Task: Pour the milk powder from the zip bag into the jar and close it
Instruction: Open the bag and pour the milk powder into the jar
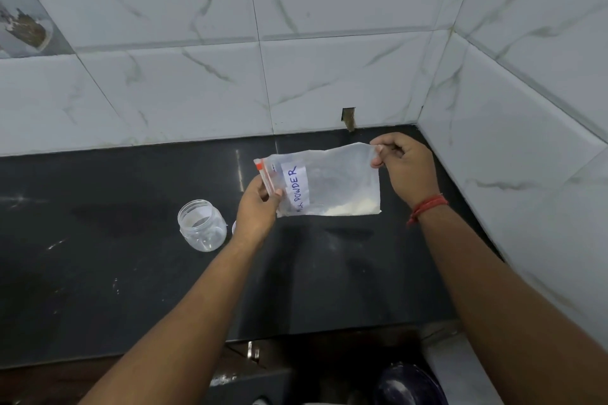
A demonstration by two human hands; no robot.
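Note:
A clear zip bag with a white label reading MILK POWDER hangs sideways above the black counter, a little white powder lying along its lower edge. My left hand pinches the red zip end on the left. My right hand pinches the bag's opposite top corner on the right. A clear plastic jar stands open and upright on the counter, just left of my left wrist. A small pale piece, perhaps the lid, peeks out behind my left wrist.
The black counter meets white marble-look tiled walls at the back and on the right, forming a corner. A dark round object sits below the counter's front edge.

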